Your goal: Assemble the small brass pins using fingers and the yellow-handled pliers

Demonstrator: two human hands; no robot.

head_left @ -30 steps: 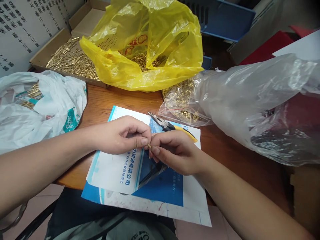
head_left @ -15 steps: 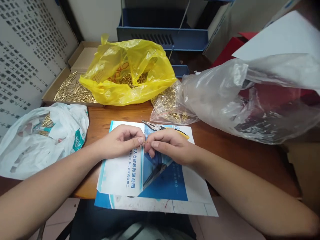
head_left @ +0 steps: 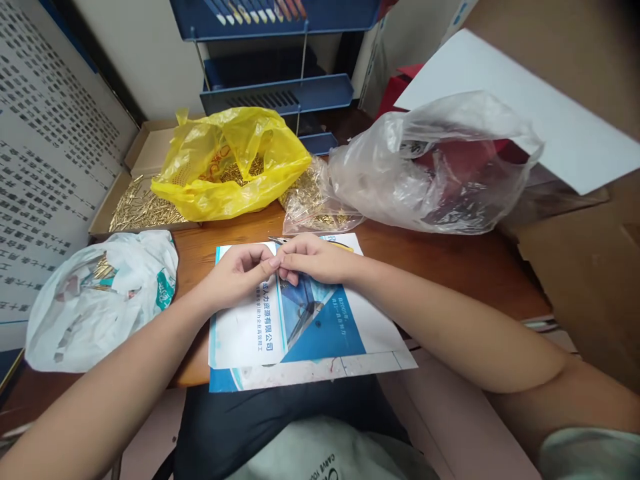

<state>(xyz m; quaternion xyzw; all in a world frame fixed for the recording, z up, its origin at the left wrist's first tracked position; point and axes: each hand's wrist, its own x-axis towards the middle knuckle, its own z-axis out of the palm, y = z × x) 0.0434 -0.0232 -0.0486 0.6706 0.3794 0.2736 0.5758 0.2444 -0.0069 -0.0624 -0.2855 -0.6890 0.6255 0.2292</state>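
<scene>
My left hand (head_left: 239,269) and my right hand (head_left: 313,258) meet fingertip to fingertip over a blue-and-white printed sheet (head_left: 300,320) on the wooden desk (head_left: 450,260). Both pinch a tiny brass pin between them; it is almost hidden by the fingers. Yellow-handled pliers (head_left: 336,245) lie on the sheet just behind my right hand, mostly covered by it.
A yellow bag (head_left: 230,163) of brass pins sits behind, with a cardboard box (head_left: 135,200) of pins at its left. A small clear bag of pins (head_left: 313,200) and a big clear plastic bag (head_left: 430,167) lie at right. A white bag (head_left: 100,293) lies at left. Blue trays (head_left: 280,93) stand at the back.
The head has pulled back and tilted up, so the desk looks smaller and more of the blue trays shows. The hands stay joined on the pin, fingertips pressed closer.
</scene>
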